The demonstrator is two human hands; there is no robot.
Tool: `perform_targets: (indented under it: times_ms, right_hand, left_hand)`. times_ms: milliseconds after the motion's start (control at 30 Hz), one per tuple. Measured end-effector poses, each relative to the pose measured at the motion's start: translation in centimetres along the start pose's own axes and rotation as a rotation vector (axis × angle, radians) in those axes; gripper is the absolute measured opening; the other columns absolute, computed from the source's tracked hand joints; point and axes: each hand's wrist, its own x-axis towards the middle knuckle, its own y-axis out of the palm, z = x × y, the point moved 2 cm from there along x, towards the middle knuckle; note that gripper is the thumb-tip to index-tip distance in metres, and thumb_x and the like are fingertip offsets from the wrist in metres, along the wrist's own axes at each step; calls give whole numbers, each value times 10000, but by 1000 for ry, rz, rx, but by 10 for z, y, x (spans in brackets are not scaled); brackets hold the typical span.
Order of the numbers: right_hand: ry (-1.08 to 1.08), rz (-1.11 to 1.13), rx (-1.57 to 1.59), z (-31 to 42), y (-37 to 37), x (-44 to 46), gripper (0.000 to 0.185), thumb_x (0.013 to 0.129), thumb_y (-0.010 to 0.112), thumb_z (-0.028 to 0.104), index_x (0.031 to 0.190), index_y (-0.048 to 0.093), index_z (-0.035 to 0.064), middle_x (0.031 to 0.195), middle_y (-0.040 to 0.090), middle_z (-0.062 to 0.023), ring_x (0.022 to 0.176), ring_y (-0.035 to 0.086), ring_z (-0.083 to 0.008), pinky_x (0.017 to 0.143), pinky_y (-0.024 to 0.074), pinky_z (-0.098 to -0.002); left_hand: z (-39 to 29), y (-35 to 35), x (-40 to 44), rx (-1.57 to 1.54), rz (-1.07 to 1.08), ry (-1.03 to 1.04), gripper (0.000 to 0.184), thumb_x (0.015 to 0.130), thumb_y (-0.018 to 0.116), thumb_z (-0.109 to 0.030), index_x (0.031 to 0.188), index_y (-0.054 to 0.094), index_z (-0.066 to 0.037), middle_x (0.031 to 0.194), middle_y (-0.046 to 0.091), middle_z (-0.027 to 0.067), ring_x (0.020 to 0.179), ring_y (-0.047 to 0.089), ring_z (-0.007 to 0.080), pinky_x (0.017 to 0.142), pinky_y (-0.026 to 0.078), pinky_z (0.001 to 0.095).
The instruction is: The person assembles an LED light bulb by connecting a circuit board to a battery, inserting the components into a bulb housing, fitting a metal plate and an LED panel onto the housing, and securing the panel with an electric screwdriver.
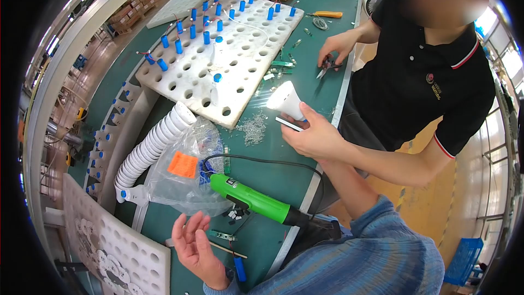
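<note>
My left hand (199, 251) is palm up over the near table edge, fingers loosely curled and apart, with nothing in it. Close by lie a small green circuit board (222, 236), a thin wooden stick (229, 249) and a blue cylinder (239, 269) with wires. My right forearm (346, 183) reaches up beneath the co-worker's arm, which hides my right hand. At that spot a co-worker's hand (316, 137) is around a white cone-shaped lamp housing (285, 100) and a flat white-edged piece (289, 124). A green power tool (251, 199) with a black cord lies between my arms.
A white foam board (245, 71) holds several blue cylinders. Stacked white cups (155, 145) lie beside a clear plastic bag (164, 186) with an orange label. The co-worker's other hand (339, 46) holds small snips (326, 65). Small clear bits (252, 128) and a yellow-handled tool (327, 15) are on the table.
</note>
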Motion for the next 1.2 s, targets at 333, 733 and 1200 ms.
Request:
perform_targets:
  times_ms: [333, 733, 1200]
  right_hand:
    - [380, -67, 585, -3, -19, 15, 317, 967, 478, 273, 1248, 504, 129, 1126, 575, -74, 1005, 572, -198, 862, 473, -321]
    - [86, 72, 33, 3, 4, -7, 411, 942, 559, 300, 1278, 485, 74, 957, 587, -38, 704, 552, -111, 578, 450, -243]
    - [67, 76, -28, -2, -1, -7, 510, 889, 642, 185, 1337, 426, 69, 975, 592, -52, 744, 577, -116, 634, 505, -254]
  left_hand:
    - [10, -22, -8, 184, -181, 327, 277, 938, 486, -3, 1197, 451, 88, 1001, 633, 227, 853, 639, 264, 753, 544, 328]
    - [-11, -13, -7, 102, -231, 587, 173, 891, 499, 67, 1058, 525, 101, 911, 615, 204, 754, 608, 246, 688, 532, 314]
    - [-3, -19, -3, 65, -190, 438, 202, 911, 498, 53, 1111, 508, 83, 938, 624, 199, 794, 617, 234, 714, 540, 322]
